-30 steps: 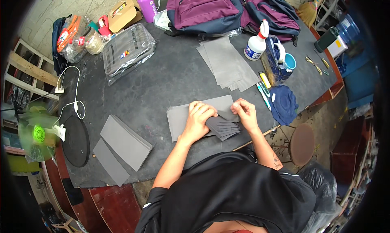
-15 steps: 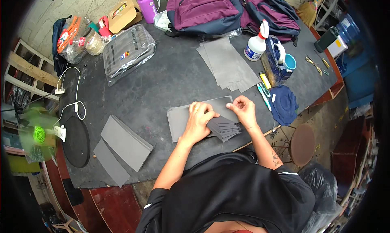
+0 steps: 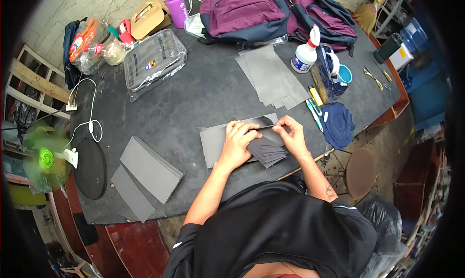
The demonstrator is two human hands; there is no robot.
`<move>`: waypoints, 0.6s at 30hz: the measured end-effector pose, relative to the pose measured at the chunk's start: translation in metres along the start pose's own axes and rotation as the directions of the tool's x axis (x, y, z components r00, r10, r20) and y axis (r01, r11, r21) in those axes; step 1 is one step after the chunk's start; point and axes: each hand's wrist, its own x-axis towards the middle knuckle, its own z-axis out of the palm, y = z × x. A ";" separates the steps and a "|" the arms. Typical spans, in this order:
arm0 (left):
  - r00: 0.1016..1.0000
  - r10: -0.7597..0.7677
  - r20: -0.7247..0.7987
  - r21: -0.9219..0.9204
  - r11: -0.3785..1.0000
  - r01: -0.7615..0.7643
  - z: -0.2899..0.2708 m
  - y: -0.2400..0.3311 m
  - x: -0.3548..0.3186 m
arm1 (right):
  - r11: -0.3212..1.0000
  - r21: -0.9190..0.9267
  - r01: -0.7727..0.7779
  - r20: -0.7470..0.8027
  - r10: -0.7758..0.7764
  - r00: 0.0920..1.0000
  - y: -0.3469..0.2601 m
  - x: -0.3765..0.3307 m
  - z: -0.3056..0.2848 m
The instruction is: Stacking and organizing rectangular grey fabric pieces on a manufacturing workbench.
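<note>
A stack of grey fabric pieces [image 3: 213,145] lies in front of me near the table's edge. My left hand [image 3: 237,141] rests on it, fingers bent over, holding down a bunch of pieces that are folded back toward me. The fanned edges of this folded bunch [image 3: 268,153] show between my hands. My right hand [image 3: 290,134] pinches the edge of one grey fabric piece [image 3: 264,121], which curls up off the stack. The tips of my left fingers are partly hidden behind the fold.
More grey pieces lie in a pile [image 3: 151,169] to the left and a fanned pile [image 3: 273,79] farther off. A spray bottle [image 3: 304,55], a toothbrush [image 3: 314,114] and a dark blue cloth [image 3: 339,125] are at the right. Purple backpacks [image 3: 244,11] stand at the back.
My right hand's pinch has lifted the top piece's edge, which lay flat and now curls up toward my left hand. My left hand has hardly moved.
</note>
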 end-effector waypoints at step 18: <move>0.998 -0.035 -0.051 0.038 0.999 0.037 -0.002 0.003 0.006 | 0.999 0.012 0.031 0.012 -0.031 0.999 0.000 -0.002 -0.002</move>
